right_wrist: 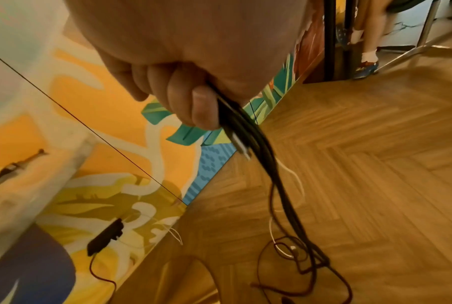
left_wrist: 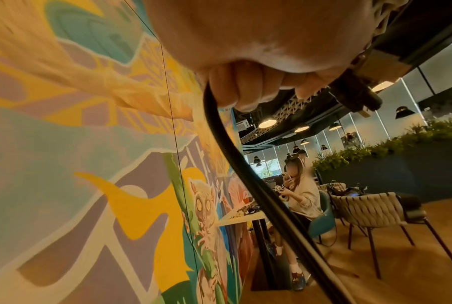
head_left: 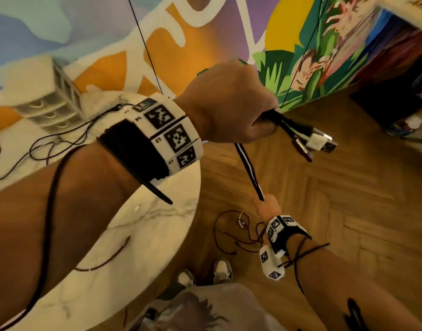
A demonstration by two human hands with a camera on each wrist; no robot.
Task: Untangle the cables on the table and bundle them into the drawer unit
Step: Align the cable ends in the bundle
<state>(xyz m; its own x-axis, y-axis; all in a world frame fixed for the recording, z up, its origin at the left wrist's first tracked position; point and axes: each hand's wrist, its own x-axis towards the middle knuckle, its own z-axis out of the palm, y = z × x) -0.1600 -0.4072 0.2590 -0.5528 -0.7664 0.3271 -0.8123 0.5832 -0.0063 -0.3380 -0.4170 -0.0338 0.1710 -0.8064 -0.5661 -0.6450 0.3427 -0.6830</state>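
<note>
A bunch of black and white cables with USB plugs [head_left: 301,137] is stretched taut in the air over the wooden herringbone floor [head_left: 348,211], left hand [head_left: 231,103] fisted round its top, right hand [head_left: 267,206] gripping lower. Thin dark cables [head_left: 61,137] lie on the round marble table [head_left: 157,223] beside the white drawer unit [head_left: 54,103].

My left hand [head_left: 231,103] grips a cable bundle [head_left: 249,170], plugs [head_left: 317,143] protruding. My right hand [head_left: 267,206] holds it lower. More cables [head_left: 61,139] lie on the table [head_left: 143,225] beside the drawers [head_left: 54,111].
</note>
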